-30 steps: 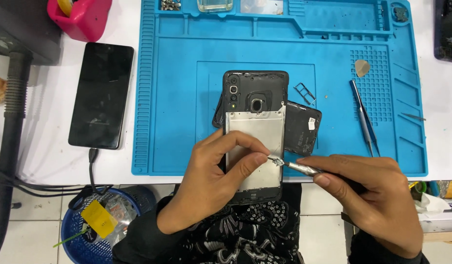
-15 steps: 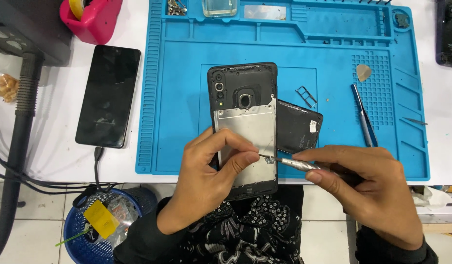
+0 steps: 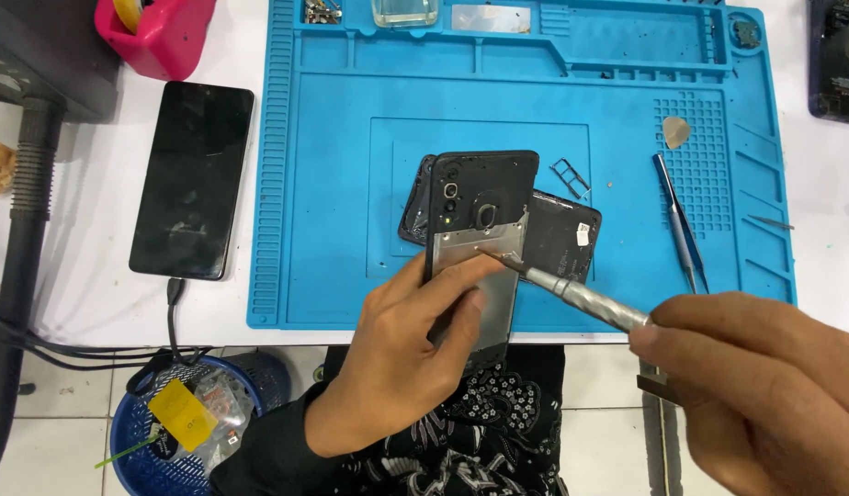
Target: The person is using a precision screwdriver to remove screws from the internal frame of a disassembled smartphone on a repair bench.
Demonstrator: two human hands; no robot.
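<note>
Head view: opened phone [image 3: 475,248] lies on the blue mat [image 3: 333,184], near its front edge, back side up, metal plate exposed.
Left hand [image 3: 401,354]: fingers clamped on the phone's near half, thumb pressed on the plate.
Right hand [image 3: 764,386]: fingers closed around the metal screwdriver [image 3: 571,296], tip touching the plate's far edge.
Risk: tip may skid off and scratch the board, likely if pressed at this slant.
Risk: a loosened screw could roll off the mat.
Hidden: phone's near end lies under the left hand; screw head too small to make out.
Nearby: black back cover [image 3: 562,241] just right, tweezers [image 3: 680,220] further right.
</note>
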